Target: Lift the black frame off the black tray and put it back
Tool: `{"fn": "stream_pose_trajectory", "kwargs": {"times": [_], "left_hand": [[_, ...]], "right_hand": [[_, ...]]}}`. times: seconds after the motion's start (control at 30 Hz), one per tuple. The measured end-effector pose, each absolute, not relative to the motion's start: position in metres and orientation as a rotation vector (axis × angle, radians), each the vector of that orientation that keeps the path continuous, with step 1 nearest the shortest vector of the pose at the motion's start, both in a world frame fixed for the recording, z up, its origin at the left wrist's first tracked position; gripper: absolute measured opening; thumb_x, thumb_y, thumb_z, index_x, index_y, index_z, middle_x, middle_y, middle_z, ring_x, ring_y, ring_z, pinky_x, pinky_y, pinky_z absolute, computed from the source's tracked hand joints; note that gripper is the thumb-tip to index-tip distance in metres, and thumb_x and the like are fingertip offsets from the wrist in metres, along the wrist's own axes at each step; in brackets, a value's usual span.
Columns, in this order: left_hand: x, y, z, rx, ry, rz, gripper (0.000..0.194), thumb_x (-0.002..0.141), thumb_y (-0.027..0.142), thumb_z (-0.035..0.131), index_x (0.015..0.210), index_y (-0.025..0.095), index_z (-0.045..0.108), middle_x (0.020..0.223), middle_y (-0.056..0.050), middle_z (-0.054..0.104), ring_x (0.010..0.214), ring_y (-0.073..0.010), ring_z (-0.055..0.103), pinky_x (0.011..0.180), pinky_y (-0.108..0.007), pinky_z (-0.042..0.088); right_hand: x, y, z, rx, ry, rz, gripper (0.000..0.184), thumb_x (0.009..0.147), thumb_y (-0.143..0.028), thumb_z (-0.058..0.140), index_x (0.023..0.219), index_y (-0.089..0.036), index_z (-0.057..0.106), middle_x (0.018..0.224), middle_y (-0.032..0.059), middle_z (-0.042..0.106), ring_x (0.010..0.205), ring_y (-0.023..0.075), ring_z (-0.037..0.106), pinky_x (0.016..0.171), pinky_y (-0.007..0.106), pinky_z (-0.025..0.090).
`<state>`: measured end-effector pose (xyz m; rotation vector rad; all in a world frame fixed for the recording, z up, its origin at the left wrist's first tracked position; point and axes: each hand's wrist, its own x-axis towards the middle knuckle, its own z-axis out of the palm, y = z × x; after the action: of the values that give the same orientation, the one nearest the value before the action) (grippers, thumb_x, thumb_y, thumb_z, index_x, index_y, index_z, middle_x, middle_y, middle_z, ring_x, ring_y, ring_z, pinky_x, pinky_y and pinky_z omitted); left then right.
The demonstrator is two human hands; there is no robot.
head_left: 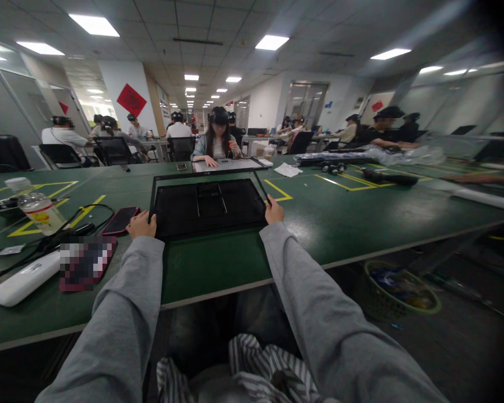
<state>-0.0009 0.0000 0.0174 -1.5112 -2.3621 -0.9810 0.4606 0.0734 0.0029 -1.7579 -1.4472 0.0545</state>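
Note:
A thin black rectangular frame (201,174), like a monitor bezel, is held at its two sides. My left hand (141,225) is closed on its left side, fingers wrapped round the edge. My right hand (274,210) grips the right side between thumb and fingers. Within and below the frame's outline lies a flat black panel (176,207), like a monitor's rear cover, with a recessed middle section between two pale strips. Whether frame and panel touch cannot be made out. The frame's near edge does not stand out against the dark panel.
On the green table (218,263), phones (121,220), cables, a white power-bank-like bar (25,277) and a bottle (37,207) lie to the left. A person (218,140) works opposite at a pale panel. Black tools (388,177) are right; a basket (399,291) stands below.

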Motion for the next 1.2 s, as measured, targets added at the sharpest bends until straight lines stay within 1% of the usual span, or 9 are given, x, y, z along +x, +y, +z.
{"fn": "stream_pose_trajectory", "kwargs": {"times": [0.3, 0.57, 0.7, 0.77, 0.83, 0.93, 1.03, 1.13, 1.2], "left_hand": [[-0.010, 0.005, 0.014, -1.539, -2.454, -0.901, 0.039, 0.090, 0.039, 0.047, 0.123, 0.024, 0.062, 0.136, -0.010, 0.056, 0.125, -0.0308, 0.043, 0.101, -0.057, 0.031], [-0.016, 0.009, 0.003, -1.551, -2.451, -0.832, 0.044, 0.091, 0.044, 0.043, 0.123, 0.022, 0.062, 0.135, -0.011, 0.057, 0.124, -0.0313, 0.045, 0.101, -0.056, 0.033], [-0.018, 0.009, 0.003, -1.556, -2.484, -0.779, 0.047, 0.090, 0.047, 0.044, 0.126, 0.022, 0.062, 0.133, -0.013, 0.058, 0.125, -0.0332, 0.045, 0.100, -0.056, 0.035], [-0.019, 0.010, 0.004, -1.568, -2.510, -0.772, 0.051, 0.089, 0.049, 0.044, 0.128, 0.021, 0.061, 0.131, -0.014, 0.060, 0.123, -0.0339, 0.048, 0.099, -0.054, 0.037], [-0.020, 0.010, 0.005, -1.586, -2.566, -0.794, 0.054, 0.089, 0.051, 0.045, 0.130, 0.020, 0.060, 0.128, -0.016, 0.062, 0.120, -0.0334, 0.052, 0.097, -0.049, 0.040], [-0.021, 0.011, 0.005, -1.595, -2.643, -0.885, 0.055, 0.087, 0.052, 0.048, 0.131, 0.020, 0.059, 0.128, -0.014, 0.062, 0.116, -0.0318, 0.056, 0.095, -0.043, 0.044], [-0.025, 0.013, 0.005, -1.575, -2.682, -0.983, 0.055, 0.086, 0.053, 0.051, 0.130, 0.020, 0.061, 0.130, -0.012, 0.062, 0.119, -0.0315, 0.056, 0.098, -0.041, 0.043], [-0.035, 0.015, 0.006, -1.646, -2.706, -1.060, 0.050, 0.087, 0.047, 0.052, 0.125, 0.017, 0.065, 0.127, -0.012, 0.064, 0.119, -0.0290, 0.056, 0.100, -0.037, 0.042], [-0.045, 0.016, 0.007, -1.723, -2.706, -1.086, 0.044, 0.086, 0.042, 0.054, 0.118, 0.016, 0.069, 0.120, -0.010, 0.067, 0.116, -0.0260, 0.059, 0.098, -0.032, 0.043]], "right_hand": [[0.461, 0.076, -0.002, -1.802, -1.463, 0.107, 0.050, 0.093, -0.024, 0.043, 0.142, -0.023, 0.048, 0.128, 0.0089, 0.064, 0.115, 0.0251, 0.060, 0.102, 0.040, 0.043], [0.461, 0.078, -0.004, -1.839, -1.496, 0.119, 0.048, 0.092, -0.024, 0.043, 0.140, -0.022, 0.051, 0.130, 0.0102, 0.063, 0.115, 0.0273, 0.060, 0.101, 0.042, 0.043], [0.461, 0.078, -0.005, -1.848, -1.500, 0.137, 0.049, 0.092, -0.022, 0.044, 0.140, -0.022, 0.050, 0.129, 0.0106, 0.063, 0.116, 0.0267, 0.060, 0.102, 0.042, 0.043], [0.461, 0.079, -0.007, -1.848, -1.507, 0.140, 0.050, 0.091, -0.020, 0.044, 0.140, -0.022, 0.050, 0.128, 0.0101, 0.064, 0.115, 0.0257, 0.060, 0.101, 0.041, 0.044], [0.462, 0.080, -0.008, -1.842, -1.512, 0.146, 0.050, 0.090, -0.019, 0.044, 0.140, -0.022, 0.050, 0.128, 0.0098, 0.064, 0.115, 0.0251, 0.060, 0.101, 0.040, 0.044], [0.463, 0.082, -0.010, -1.836, -1.507, 0.159, 0.050, 0.091, -0.018, 0.045, 0.140, -0.022, 0.049, 0.128, 0.0101, 0.064, 0.115, 0.0254, 0.060, 0.101, 0.040, 0.044], [0.463, 0.083, -0.011, -1.836, -1.500, 0.161, 0.048, 0.092, -0.021, 0.044, 0.140, -0.022, 0.049, 0.129, 0.0105, 0.063, 0.116, 0.0260, 0.060, 0.101, 0.041, 0.044], [0.463, 0.082, -0.010, -1.832, -1.497, 0.164, 0.046, 0.095, -0.023, 0.040, 0.139, -0.021, 0.050, 0.129, 0.0106, 0.063, 0.116, 0.0259, 0.060, 0.101, 0.041, 0.044], [0.462, 0.082, -0.009, -1.828, -1.498, 0.171, 0.045, 0.095, -0.023, 0.038, 0.139, -0.021, 0.051, 0.129, 0.0107, 0.063, 0.116, 0.0259, 0.060, 0.101, 0.041, 0.044]]}}
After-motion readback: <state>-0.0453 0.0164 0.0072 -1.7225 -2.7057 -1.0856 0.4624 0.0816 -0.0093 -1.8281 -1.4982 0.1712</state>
